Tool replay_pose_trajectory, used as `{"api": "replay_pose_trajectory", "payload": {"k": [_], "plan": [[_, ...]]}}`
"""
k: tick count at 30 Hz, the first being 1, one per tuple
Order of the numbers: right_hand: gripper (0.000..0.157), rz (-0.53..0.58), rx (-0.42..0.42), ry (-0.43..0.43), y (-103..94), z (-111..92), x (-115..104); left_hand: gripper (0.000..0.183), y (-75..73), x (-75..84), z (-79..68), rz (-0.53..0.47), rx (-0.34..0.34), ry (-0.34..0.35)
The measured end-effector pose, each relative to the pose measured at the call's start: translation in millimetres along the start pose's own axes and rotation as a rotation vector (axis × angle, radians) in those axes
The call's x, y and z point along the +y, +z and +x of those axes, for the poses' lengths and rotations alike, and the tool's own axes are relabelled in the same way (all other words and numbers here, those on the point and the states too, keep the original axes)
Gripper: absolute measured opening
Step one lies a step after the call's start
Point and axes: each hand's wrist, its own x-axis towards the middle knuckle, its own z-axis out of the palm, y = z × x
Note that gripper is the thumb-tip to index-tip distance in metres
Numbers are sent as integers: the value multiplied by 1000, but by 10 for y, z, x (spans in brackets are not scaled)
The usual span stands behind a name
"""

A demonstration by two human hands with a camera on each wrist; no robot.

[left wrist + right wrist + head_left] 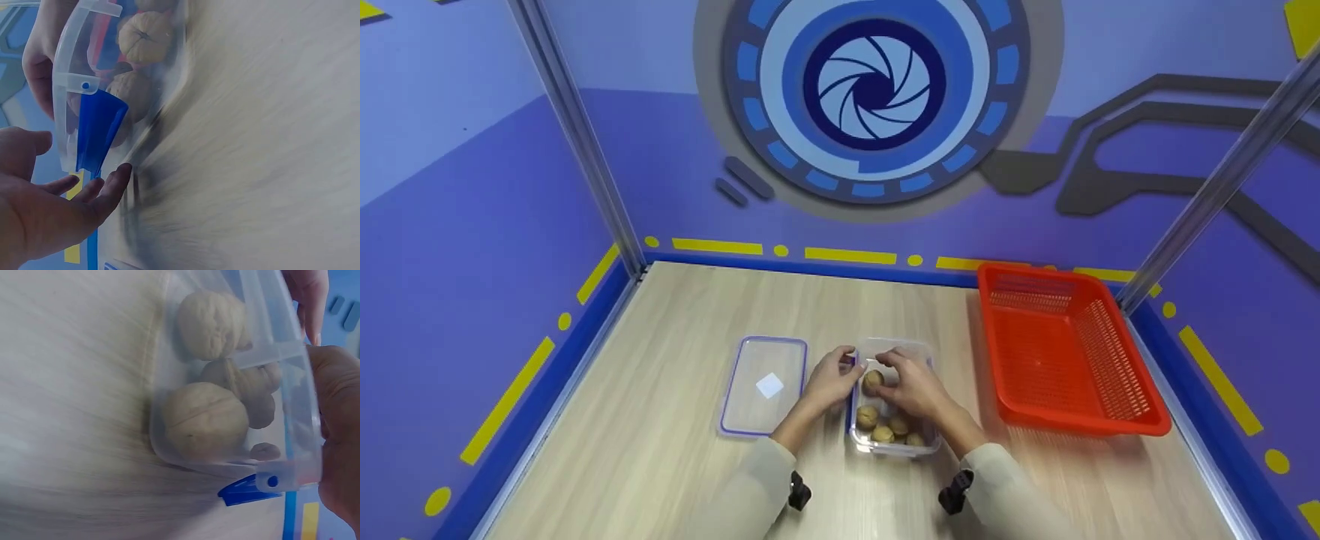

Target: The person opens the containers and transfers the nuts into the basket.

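Observation:
A clear plastic food box (894, 450) with blue latches stands on the table and holds several walnuts (868, 417). My right hand (915, 384) reaches over its right side into the box, with thumb and fingers around a walnut (873, 382) near the far part. Along the left wall is my left hand (832, 381), its fingers spread and loosely bent. In the left wrist view its fingertips (125, 171) are right at the hanging blue latch (98, 132). Walnuts (205, 419) also show through the box wall in the right wrist view.
Left of the box lies its clear lid (765, 352) with a blue seal and a white square label (769, 385). A red plastic basket (997, 360) stands at the right. Printed panels (825, 225) and metal posts (577, 135) enclose the wooden table (660, 420).

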Motion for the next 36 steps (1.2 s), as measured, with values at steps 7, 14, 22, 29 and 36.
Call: {"api": "replay_pose_trajectory", "payload": {"k": [7, 14, 22, 29, 36], "plan": [[50, -12, -34, 55, 15, -7, -10, 46, 12, -25, -13, -128, -22, -42], [52, -74, -42, 63, 26, 3, -42, 45, 31, -94, -3, -164, -25, -35], [51, -118, -56, 53, 71, -21, -46, 44, 58, -144, -29, -205, -27, -28], [46, -118, -52, 12, 95, -50, -29, 43, 97, -192, -31, -218, -21, -13], [32, -116, -27, -3, 88, -11, -29, 43, 103, -197, 2, -271, -5, 29]]}}
